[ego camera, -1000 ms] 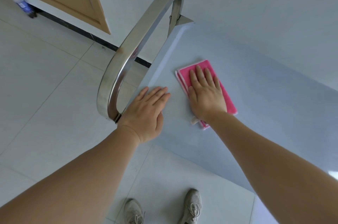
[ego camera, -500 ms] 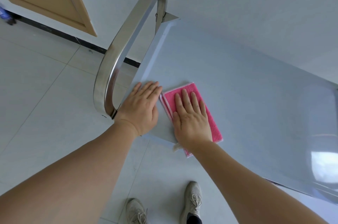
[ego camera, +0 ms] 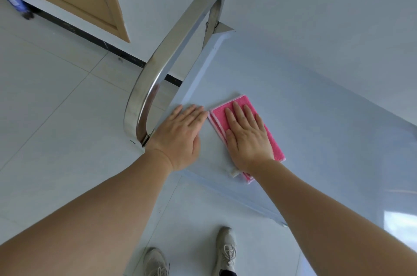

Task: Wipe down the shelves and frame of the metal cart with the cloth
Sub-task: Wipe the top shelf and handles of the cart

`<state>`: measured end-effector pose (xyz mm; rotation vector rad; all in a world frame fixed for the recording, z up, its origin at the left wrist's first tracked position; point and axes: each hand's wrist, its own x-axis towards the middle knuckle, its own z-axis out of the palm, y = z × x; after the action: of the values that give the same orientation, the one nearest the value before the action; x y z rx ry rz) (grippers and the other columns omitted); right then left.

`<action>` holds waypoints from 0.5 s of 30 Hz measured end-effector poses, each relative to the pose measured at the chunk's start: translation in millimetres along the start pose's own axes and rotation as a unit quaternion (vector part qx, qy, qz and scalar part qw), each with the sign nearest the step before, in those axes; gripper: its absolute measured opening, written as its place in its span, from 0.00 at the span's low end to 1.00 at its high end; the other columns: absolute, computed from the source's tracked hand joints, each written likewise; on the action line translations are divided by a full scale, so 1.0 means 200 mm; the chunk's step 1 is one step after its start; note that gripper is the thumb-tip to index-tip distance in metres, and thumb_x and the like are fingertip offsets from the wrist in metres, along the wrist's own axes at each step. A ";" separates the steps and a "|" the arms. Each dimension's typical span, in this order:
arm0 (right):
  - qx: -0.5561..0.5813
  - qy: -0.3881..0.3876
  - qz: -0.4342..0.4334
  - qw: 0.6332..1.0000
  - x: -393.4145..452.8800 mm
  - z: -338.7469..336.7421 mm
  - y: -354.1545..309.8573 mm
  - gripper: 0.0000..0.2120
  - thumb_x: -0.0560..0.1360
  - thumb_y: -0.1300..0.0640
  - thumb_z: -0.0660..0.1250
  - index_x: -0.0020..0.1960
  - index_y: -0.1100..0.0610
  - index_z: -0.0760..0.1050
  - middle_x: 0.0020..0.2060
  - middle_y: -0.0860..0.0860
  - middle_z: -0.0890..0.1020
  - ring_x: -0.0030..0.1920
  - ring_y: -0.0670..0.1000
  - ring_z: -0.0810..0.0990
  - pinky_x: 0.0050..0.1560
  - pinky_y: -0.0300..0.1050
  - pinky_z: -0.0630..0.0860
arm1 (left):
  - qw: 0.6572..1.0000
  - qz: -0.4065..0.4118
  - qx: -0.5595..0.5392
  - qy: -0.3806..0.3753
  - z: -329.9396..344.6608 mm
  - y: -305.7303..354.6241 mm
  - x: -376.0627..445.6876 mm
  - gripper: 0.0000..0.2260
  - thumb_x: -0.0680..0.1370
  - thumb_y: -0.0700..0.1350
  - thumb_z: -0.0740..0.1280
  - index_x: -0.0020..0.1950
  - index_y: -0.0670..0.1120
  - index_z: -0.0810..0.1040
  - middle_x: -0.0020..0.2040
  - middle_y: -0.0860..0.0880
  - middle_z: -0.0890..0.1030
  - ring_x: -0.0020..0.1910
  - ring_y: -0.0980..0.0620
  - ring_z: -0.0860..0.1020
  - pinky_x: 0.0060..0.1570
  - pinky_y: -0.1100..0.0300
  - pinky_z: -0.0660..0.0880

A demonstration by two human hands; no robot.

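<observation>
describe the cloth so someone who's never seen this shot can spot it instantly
Find the curved steel handle at the end of the cart's top shelf. Beside its near post, two hands lie flat on the shelf; the cloth is under the right hand. It is a folded rectangle and the only bright pink thing in view.

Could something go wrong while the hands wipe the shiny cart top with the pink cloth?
Maybe. The pink cloth already hangs a little over the near edge of the cart top, so it could slide off onto the floor. The left hand presses flat near the corner beside the metal handle; leaning there might make the cart roll or tip. The right hand only presses flat on the cloth, so it could slip.
</observation>
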<state>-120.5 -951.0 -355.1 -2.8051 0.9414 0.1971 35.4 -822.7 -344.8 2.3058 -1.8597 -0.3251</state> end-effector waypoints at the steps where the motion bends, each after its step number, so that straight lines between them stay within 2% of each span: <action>1: -0.003 0.004 0.001 1.000 0.04 -0.01 0.03 0.27 0.77 0.43 0.39 0.75 0.46 0.41 0.76 0.46 0.45 0.75 0.48 0.40 0.73 0.48 0.37 | 1.000 -0.001 0.003 -0.005 0.00 0.00 0.00 0.28 0.74 0.48 0.42 0.74 0.44 0.53 0.75 0.47 0.56 0.74 0.52 0.51 0.73 0.53 0.45; 5: -0.021 0.011 0.008 1.000 0.27 -0.06 0.18 0.27 0.77 0.43 0.40 0.75 0.46 0.42 0.76 0.46 0.45 0.75 0.47 0.40 0.72 0.46 0.36 | 1.000 -0.007 0.015 -0.021 0.01 -0.01 0.00 0.28 0.74 0.49 0.40 0.75 0.46 0.52 0.76 0.49 0.52 0.75 0.53 0.47 0.73 0.52 0.43; 8: -0.038 0.015 -0.003 0.999 0.44 -0.10 0.26 0.27 0.77 0.43 0.40 0.75 0.48 0.43 0.76 0.47 0.46 0.75 0.49 0.42 0.72 0.45 0.36 | 0.999 -0.021 0.018 -0.024 0.00 -0.01 0.00 0.29 0.73 0.49 0.40 0.74 0.46 0.54 0.76 0.50 0.53 0.75 0.52 0.47 0.73 0.51 0.41; 15: -0.036 0.013 0.005 0.999 0.75 -0.17 0.36 0.27 0.78 0.46 0.41 0.76 0.50 0.43 0.76 0.48 0.46 0.75 0.50 0.42 0.74 0.49 0.40 | 0.999 -0.025 0.031 -0.036 -0.02 0.00 -0.02 0.28 0.74 0.48 0.41 0.74 0.45 0.52 0.77 0.49 0.49 0.75 0.51 0.46 0.72 0.53 0.38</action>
<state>-43.2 -1101.0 -358.0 -2.8766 0.9734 0.2006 34.8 -818.8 -341.3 2.4139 -1.8732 -0.3664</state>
